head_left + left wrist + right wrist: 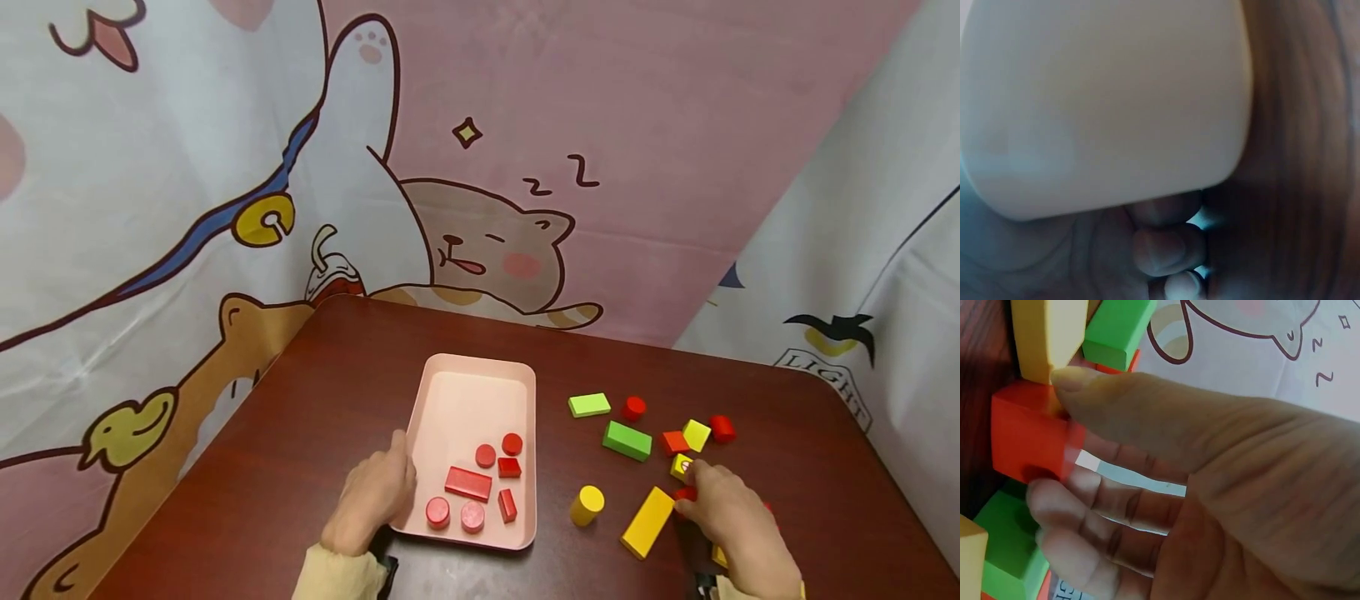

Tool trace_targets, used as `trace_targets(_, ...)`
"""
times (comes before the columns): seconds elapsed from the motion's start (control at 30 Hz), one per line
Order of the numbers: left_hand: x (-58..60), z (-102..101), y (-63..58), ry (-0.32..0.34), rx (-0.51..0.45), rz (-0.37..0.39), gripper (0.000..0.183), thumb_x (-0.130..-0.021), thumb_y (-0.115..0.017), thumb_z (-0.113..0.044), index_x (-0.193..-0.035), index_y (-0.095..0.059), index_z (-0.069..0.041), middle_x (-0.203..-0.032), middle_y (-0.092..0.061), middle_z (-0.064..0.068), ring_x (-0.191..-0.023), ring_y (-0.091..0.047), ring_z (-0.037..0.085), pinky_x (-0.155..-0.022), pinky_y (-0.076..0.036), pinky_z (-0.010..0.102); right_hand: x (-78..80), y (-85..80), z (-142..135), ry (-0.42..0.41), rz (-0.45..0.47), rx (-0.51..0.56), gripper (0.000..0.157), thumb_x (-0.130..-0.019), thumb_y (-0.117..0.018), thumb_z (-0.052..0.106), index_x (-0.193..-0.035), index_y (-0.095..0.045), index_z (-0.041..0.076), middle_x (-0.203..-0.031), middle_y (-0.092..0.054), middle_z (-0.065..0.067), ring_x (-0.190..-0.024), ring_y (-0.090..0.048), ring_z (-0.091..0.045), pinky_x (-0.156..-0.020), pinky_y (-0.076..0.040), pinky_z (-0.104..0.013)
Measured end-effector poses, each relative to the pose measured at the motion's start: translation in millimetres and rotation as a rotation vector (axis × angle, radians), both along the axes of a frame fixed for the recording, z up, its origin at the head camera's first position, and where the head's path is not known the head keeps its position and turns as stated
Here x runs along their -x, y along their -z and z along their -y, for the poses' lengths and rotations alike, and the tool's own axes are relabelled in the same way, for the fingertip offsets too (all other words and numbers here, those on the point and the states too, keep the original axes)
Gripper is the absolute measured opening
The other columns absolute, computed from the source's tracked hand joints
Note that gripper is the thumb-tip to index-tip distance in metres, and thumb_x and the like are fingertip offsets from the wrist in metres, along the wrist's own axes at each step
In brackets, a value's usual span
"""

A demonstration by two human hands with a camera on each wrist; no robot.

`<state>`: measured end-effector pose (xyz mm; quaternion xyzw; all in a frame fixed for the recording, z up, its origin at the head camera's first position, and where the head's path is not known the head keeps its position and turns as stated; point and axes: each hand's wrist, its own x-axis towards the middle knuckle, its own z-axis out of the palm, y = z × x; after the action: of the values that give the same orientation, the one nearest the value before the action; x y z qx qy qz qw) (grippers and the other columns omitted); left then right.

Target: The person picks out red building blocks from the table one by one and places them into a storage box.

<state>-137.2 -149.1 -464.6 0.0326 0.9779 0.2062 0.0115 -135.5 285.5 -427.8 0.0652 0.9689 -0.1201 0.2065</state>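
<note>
My left hand [375,492] grips the left side of a pink tray [429,383], thumb at its rim. In the left wrist view the tray's pale wall [1110,112] covers much of the picture, with curled fingers [1160,250] beneath. Several red blocks lie in the tray's near half, among them a rectangular block [468,483] and a round one [438,512]. Over the blocks on the right, my right hand [731,512] pinches a red block [1029,437] between thumb and fingers. A long yellow block [648,522] lies just left of that hand.
Across the right of the dark table [300,450] lie a yellow cylinder [587,505], a green block [627,441], a light green block [588,405], a red cylinder [634,407] and a yellow cube [697,435]. A printed cloth [637,167] hangs behind the table.
</note>
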Motion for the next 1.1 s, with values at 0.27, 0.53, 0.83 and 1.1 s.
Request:
trace_targets(0.27, 0.4, 1.1, 0.2, -0.002, -0.008, 0.001, 0.009, -0.094, -0.047, -0.014, -0.093, -0.041, -0.007, -0.061, -0.054, 0.011, -0.053, -0.056, 0.033, -0.049, -0.04, 0.047, 3.8, -1.3, -0.8, 0.071, 0.07, 0.019, 0.048, -0.078, -0.08, 0.031, -0.106, -0.056, 0.001, -0.092, -0.056, -0.011, -0.08, -0.052, -0.027, -0.068, -0.046, -0.05)
trace_targets(0.53, 1.5, 3.2, 0.4, 0.0, -0.012, -0.008, 0.008, -0.094, -0.046, -0.013, -0.092, -0.041, -0.008, -0.059, -0.051, 0.01, -0.051, -0.054, 0.031, -0.05, -0.04, 0.047, -4.8, -25.6, 4.2, 0.04, -0.089, 0.01, 0.043, -0.081, -0.078, 0.022, -0.108, -0.056, -0.002, -0.086, -0.056, -0.01, -0.075, -0.05, -0.026, -0.066, -0.046, -0.044)
trace_targets(0.83, 1.3, 5.5, 1.0, 0.002, -0.012, 0.018, 0.008, -0.095, -0.046, -0.013, -0.093, -0.041, -0.008, -0.058, -0.05, 0.009, -0.05, -0.052, 0.029, -0.05, -0.04, 0.046, -15.2, -43.4, 40.6, 0.026, -0.237, 0.057, 0.044, -0.082, -0.077, 0.016, -0.114, -0.054, -0.004, -0.1, -0.055, -0.017, -0.076, -0.053, -0.024, -0.065, -0.05, -0.042)
trace_targets(1.1, 2.0, 4.9, 2.5, 0.007, -0.02, 0.005, 0.009, -0.093, -0.048, -0.014, -0.095, -0.042, -0.008, -0.058, -0.05, 0.009, -0.049, -0.05, 0.028, -0.049, -0.04, 0.046, -20.4, -43.5, 73.5, -0.147, -0.48, 0.136, 0.035, -0.082, -0.076, 0.008, -0.111, -0.058, 0.005, -0.101, -0.053, -0.012, -0.069, -0.05, -0.017, -0.056, -0.046, -0.031)
